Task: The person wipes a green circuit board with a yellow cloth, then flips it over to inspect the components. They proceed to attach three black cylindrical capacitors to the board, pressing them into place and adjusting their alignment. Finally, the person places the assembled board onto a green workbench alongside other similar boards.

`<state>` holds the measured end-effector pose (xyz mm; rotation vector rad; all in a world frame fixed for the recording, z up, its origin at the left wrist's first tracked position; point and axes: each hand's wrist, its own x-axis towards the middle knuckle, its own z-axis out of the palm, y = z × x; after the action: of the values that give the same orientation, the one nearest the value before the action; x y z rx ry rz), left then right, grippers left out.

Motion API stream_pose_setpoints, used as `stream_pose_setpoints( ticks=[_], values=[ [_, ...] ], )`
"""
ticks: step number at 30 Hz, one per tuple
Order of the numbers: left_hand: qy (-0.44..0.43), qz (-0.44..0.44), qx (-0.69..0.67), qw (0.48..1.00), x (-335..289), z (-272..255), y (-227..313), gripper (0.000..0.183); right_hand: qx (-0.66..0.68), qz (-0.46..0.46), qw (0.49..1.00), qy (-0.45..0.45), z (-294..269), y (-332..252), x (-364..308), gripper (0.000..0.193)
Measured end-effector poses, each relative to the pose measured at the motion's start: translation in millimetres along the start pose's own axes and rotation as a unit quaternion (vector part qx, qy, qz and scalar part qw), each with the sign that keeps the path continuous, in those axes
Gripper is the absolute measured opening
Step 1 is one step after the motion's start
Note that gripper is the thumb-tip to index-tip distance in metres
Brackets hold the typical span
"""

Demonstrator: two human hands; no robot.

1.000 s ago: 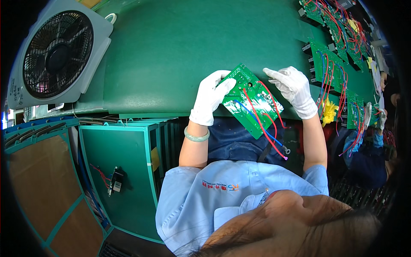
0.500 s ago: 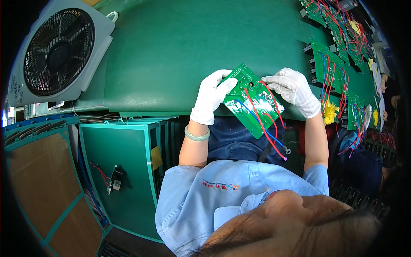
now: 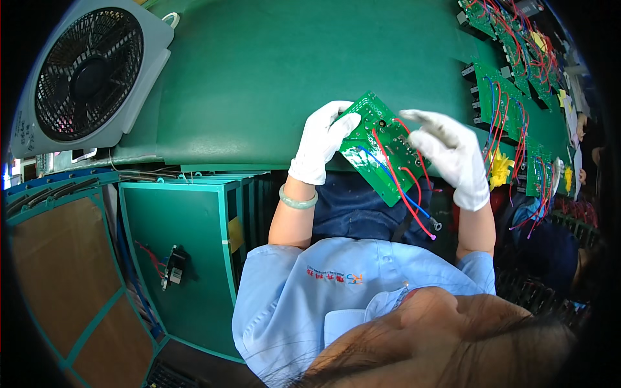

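A green circuit board (image 3: pixel 381 161) is held tilted over the table's front edge, its soldered face showing. Several red wires (image 3: pixel 389 169) and a blue wire (image 3: pixel 396 180) run from it; the blue one ends in a ring terminal (image 3: pixel 437 226). My left hand (image 3: pixel 325 137), in a white glove, grips the board's upper left edge, thumb on the face and the other fingers partly hidden behind. At the board's right corner my right hand (image 3: pixel 447 152), also gloved in white, has its fingers apart and slightly blurred. It overlaps the board's edge; I see nothing held in it.
A grey box fan (image 3: pixel 90 76) stands at the far left of the green table (image 3: pixel 272 77). More wired circuit boards (image 3: pixel 508 110) line the right side, with a yellow bundle (image 3: pixel 500 169) nearby. At lower left, a green rack shelf (image 3: pixel 187 226) bears a small wired part (image 3: pixel 173 268).
My right hand has opened its pinched fingers near the red wire at the board's upper right and moved slightly down. The left hand keeps its grip, and the board has barely shifted.
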<state>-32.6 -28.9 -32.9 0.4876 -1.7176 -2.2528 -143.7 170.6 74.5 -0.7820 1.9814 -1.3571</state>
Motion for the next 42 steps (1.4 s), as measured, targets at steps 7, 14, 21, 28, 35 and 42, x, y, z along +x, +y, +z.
stream_pose_setpoints(
  ticks=[7, 14, 21, 28, 35, 42],
  values=[
    [-0.003, -0.023, 0.011, 1.000, 1.7, -0.3, 1.7, 0.025, -0.228, -0.102, 0.967, -0.040, 33.0, -3.5, 2.9, 0.039],
    [0.010, 0.008, 0.025, 1.000, 0.6, 0.4, -1.0, 0.022, -0.242, -0.101, 0.965, -0.027, -0.2, 5.5, -11.8, 0.030],
    [0.033, 0.040, 0.059, 0.997, -0.9, 5.4, -6.5, 0.024, -0.402, -0.217, 0.889, 0.033, 3.8, 35.6, -34.1, 0.035],
    [0.035, 0.034, 0.049, 0.998, 0.0, 4.0, -8.6, 0.026, -0.358, -0.160, 0.920, -0.010, -15.8, 18.6, -34.9, 0.031],
    [0.055, 0.039, 0.053, 0.996, -3.2, 6.0, -9.8, 0.028, -0.433, -0.311, 0.842, 0.081, 19.4, 0.7, -53.8, 0.048],
    [0.097, 0.052, 0.063, 0.992, -3.0, 12.3, -9.6, 0.026, -0.472, -0.265, 0.839, 0.056, 14.5, 30.4, -60.8, 0.049]
  ],
)
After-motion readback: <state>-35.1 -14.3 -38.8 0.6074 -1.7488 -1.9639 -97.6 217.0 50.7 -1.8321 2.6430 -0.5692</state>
